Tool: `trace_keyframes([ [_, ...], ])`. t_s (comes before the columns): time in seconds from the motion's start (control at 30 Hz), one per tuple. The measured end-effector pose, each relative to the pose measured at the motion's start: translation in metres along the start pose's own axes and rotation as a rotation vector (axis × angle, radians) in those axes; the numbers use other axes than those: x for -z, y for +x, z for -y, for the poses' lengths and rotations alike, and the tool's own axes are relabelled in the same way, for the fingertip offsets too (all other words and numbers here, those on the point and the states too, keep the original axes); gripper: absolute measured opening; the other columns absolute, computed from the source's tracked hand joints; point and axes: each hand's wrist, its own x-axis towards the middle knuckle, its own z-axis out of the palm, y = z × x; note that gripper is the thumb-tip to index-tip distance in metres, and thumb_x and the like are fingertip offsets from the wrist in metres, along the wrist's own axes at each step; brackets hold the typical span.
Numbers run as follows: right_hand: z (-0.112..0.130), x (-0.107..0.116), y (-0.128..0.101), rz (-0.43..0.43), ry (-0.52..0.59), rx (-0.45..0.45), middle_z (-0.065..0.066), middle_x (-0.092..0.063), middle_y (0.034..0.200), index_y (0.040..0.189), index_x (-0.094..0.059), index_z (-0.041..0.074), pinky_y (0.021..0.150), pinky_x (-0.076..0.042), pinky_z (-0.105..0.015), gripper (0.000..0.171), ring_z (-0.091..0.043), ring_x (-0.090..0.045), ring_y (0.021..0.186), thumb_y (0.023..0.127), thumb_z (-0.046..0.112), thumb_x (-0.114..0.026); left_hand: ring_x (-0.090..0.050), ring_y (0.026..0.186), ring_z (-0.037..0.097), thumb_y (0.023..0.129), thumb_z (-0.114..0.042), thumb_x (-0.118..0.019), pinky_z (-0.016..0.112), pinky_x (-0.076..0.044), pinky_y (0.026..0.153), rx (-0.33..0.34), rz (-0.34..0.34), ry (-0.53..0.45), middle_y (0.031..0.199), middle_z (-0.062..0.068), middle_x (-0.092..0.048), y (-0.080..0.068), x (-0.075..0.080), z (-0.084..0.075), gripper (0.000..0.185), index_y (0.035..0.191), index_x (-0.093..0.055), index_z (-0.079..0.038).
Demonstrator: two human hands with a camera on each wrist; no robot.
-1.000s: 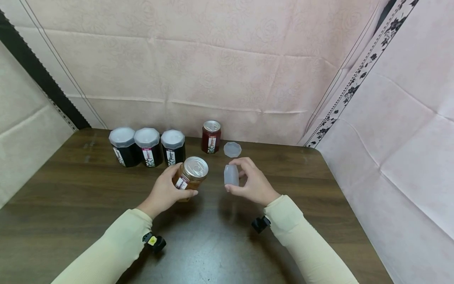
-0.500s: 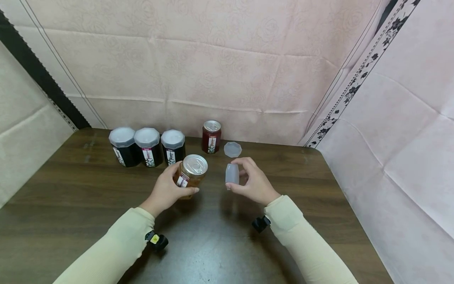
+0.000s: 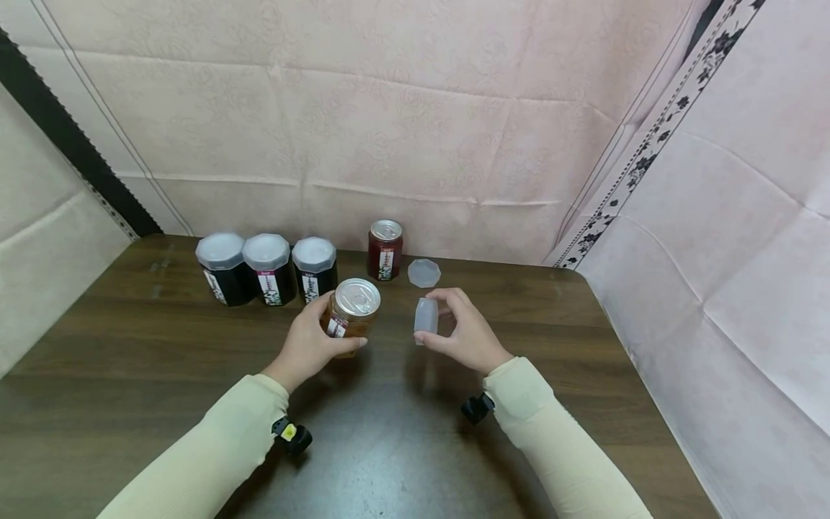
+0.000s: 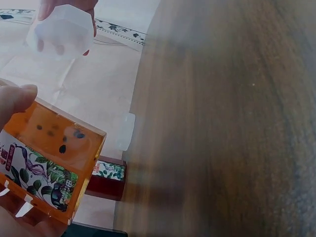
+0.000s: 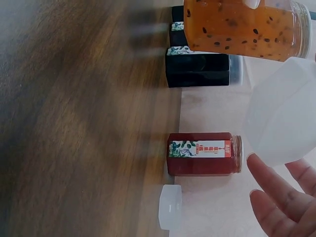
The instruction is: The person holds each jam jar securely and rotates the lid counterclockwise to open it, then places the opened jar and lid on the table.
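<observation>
Head view: left hand fingers wrapped round orange jam jar, seemingly lifted off worktop; right hand fingers pinching translucent lid just beside it.

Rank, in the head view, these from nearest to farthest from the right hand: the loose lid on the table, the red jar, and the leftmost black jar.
From the right hand:
1. Loose lid, lying flat on the table just behind the hand.
2. Red jar, uncapped, standing at the back, left of that lid.
3. Leftmost black jar, capped, at the far left end of the row.
</observation>
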Motion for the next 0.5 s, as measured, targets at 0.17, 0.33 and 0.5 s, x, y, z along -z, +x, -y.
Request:
trace_keyframes([
  [0.17,-0.0016,0.0012,0.0007,-0.004,0.004,-0.017,-0.004,-0.05,0.119,0.13,-0.05,0.012,0.085,-0.053,-0.048,0.06,-0.025,-0.057,0.103,0.08,0.026,-0.079,-0.046,0.125,0.034,0.073,-0.024,-0.085,0.056,-0.038,0.104,-0.001,-0.005,-0.014,0.14,0.016,-0.048,0.0028,-0.0018,-0.0006,0.088,0.144,-0.037,-0.004],
  [0.33,-0.0042,0.0006,0.0025,-0.014,0.032,-0.043,-0.006,-0.051,0.119,0.13,-0.049,0.01,0.086,-0.052,-0.047,0.061,-0.027,-0.057,0.103,0.079,0.027,-0.079,-0.046,0.126,0.035,0.074,-0.024,-0.084,0.057,-0.037,0.105,0.009,-0.015,-0.037,0.14,0.016,-0.048,0.0054,-0.0032,-0.0027,0.087,0.144,-0.037,-0.005],
  [0.5,-0.0086,-0.0012,0.0043,-0.026,0.069,-0.056,-0.008,-0.051,0.12,0.13,-0.049,0.012,0.088,-0.051,-0.049,0.06,-0.029,-0.057,0.104,0.079,0.025,-0.08,-0.044,0.128,0.035,0.075,-0.026,-0.083,0.056,-0.036,0.106,0.043,-0.02,-0.04,0.142,0.017,-0.046,0.0076,-0.004,-0.003,0.089,0.146,-0.034,-0.004],
])
